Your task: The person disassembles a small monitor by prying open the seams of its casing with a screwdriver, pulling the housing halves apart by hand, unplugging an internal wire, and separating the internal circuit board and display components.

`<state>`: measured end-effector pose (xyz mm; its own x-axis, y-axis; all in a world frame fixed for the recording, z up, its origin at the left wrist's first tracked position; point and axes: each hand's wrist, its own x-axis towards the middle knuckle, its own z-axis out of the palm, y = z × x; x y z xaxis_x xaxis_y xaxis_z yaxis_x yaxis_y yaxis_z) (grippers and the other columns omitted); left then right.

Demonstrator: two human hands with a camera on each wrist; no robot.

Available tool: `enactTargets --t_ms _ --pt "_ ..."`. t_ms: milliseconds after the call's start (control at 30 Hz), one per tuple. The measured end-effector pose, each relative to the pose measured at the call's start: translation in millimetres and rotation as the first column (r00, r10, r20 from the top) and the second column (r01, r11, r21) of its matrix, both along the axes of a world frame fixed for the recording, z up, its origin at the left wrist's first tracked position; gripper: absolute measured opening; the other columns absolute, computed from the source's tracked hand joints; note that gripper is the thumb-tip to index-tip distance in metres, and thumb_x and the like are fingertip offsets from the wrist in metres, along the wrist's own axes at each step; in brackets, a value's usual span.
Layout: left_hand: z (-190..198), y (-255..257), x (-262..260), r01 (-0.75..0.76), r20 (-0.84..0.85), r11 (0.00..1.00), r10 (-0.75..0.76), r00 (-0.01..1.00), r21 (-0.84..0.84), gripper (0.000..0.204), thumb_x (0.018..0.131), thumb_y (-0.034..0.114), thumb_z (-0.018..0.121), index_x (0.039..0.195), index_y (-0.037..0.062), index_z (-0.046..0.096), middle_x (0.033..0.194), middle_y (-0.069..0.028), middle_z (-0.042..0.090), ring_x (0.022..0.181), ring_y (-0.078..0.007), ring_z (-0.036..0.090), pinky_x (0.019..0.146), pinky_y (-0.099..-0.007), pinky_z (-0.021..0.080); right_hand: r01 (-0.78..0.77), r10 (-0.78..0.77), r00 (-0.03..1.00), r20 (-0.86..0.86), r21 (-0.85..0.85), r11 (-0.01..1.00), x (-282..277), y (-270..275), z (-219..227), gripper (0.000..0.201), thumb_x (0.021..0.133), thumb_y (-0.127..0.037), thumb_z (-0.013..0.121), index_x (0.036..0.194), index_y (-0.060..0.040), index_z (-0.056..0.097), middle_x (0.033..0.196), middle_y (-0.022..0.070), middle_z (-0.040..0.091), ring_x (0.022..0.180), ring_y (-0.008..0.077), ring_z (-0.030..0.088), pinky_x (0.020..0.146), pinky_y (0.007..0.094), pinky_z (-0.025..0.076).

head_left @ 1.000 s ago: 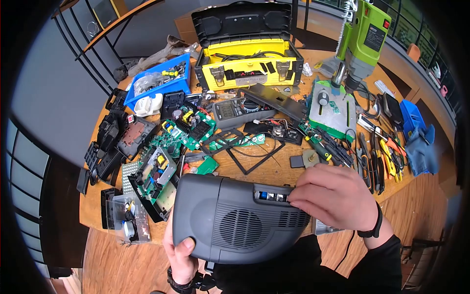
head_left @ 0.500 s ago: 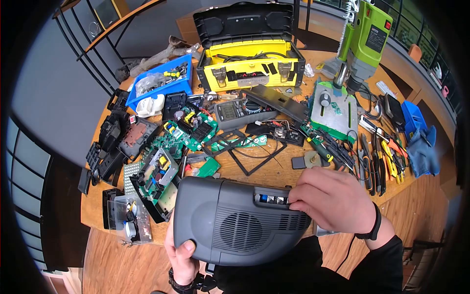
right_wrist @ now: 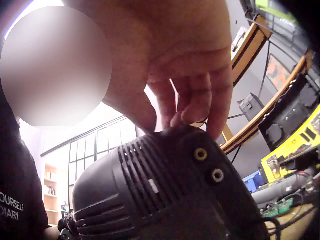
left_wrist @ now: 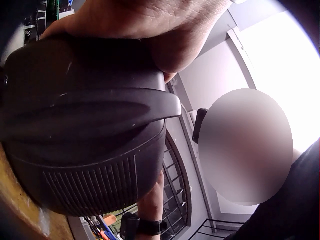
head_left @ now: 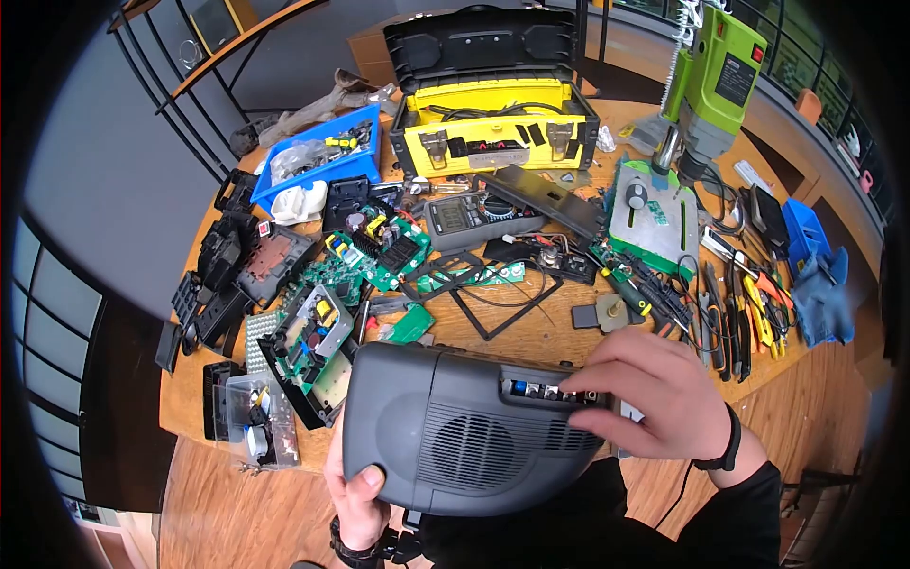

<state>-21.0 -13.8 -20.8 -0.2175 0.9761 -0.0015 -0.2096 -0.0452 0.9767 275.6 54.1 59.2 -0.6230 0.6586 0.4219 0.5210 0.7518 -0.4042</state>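
Observation:
A dark grey plastic housing (head_left: 389, 427) with round speaker-like vents is held up at the table's front edge. My left hand (head_left: 358, 495) grips its lower left end, thumb on the front face; in the left wrist view that hand (left_wrist: 150, 25) lies along the housing (left_wrist: 85, 120). My right hand (head_left: 659, 394) has a fingertip at the recessed slot (head_left: 540, 390) with small blue and silver parts, its thumb apart below. The right wrist view shows the right hand's (right_wrist: 185, 55) bent fingers at the housing's (right_wrist: 170, 190) edge, beside two round sockets.
Circuit boards (head_left: 384, 251), a multimeter (head_left: 455, 216) and a black frame lie beyond the housing. A yellow toolbox (head_left: 493, 142), blue tray (head_left: 365, 171) and green drill press (head_left: 725, 85) stand behind. Pliers (head_left: 758, 313) lie right; a clear box (head_left: 265, 427) is at left.
My right thumb has come away from the fingers at the slot, showing more of the parts inside. The left hand keeps its grip; the head view has shifted slightly.

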Motion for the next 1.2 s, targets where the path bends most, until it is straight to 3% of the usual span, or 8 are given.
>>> enactTargets --t_ms 267,400,633,833,900,967,1033,1200 --pt "-3 -3 -1 -0.020 0.014 1.000 0.020 1.000 0.017 0.097 0.073 0.048 0.072 0.143 -0.0086 0.036 0.128 -0.0181 0.056 0.113 -0.0253 0.058 0.097 -0.0353 0.046 -0.012 0.020 0.999 0.035 -0.212 0.977 -18 -20 -5 0.106 0.066 -0.057 0.080 0.148 -0.0051 0.037 0.137 0.0215 0.043 0.122 0.0401 0.048 0.102 0.0484 0.040" --pt "-7 -12 -10 0.055 -0.075 0.997 -0.051 0.996 0.050 0.093 0.083 0.045 0.072 0.148 -0.0091 0.031 0.139 -0.0192 0.051 0.124 -0.0243 0.053 0.105 -0.0365 0.040 0.043 -0.021 0.985 0.172 -0.122 0.992 -27 -32 -11 0.108 0.062 -0.058 0.080 0.148 -0.0067 0.038 0.135 0.0268 0.042 0.120 0.0446 0.047 0.105 0.0570 0.037" --pt "3 -2 -15 0.195 -0.203 0.975 -0.171 0.964 0.105 0.085 0.090 0.035 0.068 0.150 -0.0078 0.024 0.146 -0.0192 0.043 0.132 -0.0258 0.045 0.111 -0.0392 0.034 -0.008 0.022 0.983 0.184 -0.082 0.997 -26 -10 -15 0.109 0.060 -0.053 0.084 0.147 -0.0064 0.039 0.131 0.0239 0.044 0.116 0.0422 0.048 0.101 0.0519 0.038" --pt "24 29 -49 0.400 -0.442 0.916 -0.347 0.827 0.031 0.113 0.074 0.041 0.083 0.153 -0.0018 0.015 0.156 -0.0236 0.023 0.144 -0.0341 0.027 0.118 -0.0464 0.023 -0.043 0.050 0.994 0.097 -0.075 0.996 -23 -1 -20 0.111 0.059 -0.051 0.087 0.148 -0.0065 0.038 0.129 0.0218 0.044 0.116 0.0394 0.047 0.099 0.0477 0.038" --pt "53 43 -55 0.601 -0.851 0.794 -0.256 0.460 0.086 0.129 0.062 0.051 0.089 0.154 -0.0007 0.014 0.158 -0.0265 0.016 0.147 -0.0408 0.019 0.119 -0.0499 0.019 -0.053 0.060 0.994 0.087 -0.076 0.996 -23 2 -21 0.111 0.059 -0.050 0.087 0.148 -0.0068 0.038 0.129 0.0214 0.044 0.116 0.0395 0.047 0.099 0.0477 0.038" --pt "76 55 -52 0.667 -0.905 0.744 -0.254 0.341 0.043 0.140 0.050 0.055 0.092 0.154 -0.0006 0.016 0.158 -0.0288 0.013 0.147 -0.0459 0.014 0.118 -0.0536 0.019 -0.065 0.071 0.994 0.083 -0.076 0.995 -23 4 -21 0.111 0.059 -0.050 0.087 0.148 -0.0071 0.037 0.129 0.0210 0.044 0.116 0.0395 0.047 0.099 0.0477 0.038" --pt "94 66 -47 0.749 -0.985 0.653 -0.175 0.008 -0.110 0.143 0.046 0.062 0.091 0.152 -0.0029 0.019 0.156 -0.0311 0.016 0.146 -0.0481 0.015 0.117 -0.0558 0.021 -0.076 0.082 0.991 0.103 -0.057 0.995 -24 5 -19 0.111 0.059 -0.049 0.088 0.148 -0.0076 0.037 0.130 0.0206 0.044 0.117 0.0404 0.047 0.100 0.0481 0.039" --pt "108 83 -37 0.798 -0.964 0.543 -0.186 -0.190 -0.262 0.138 0.048 0.059 0.090 0.151 -0.0036 0.022 0.152 -0.0336 0.017 0.143 -0.0514 0.019 0.115 -0.0572 0.025 -0.065 0.073 0.987 0.144 -0.059 0.996 -26 4 -14 0.112 0.059 -0.051 0.088 0.149 -0.0074 0.035 0.131 0.0213 0.043 0.119 0.0416 0.046 0.102 0.0482 0.039"
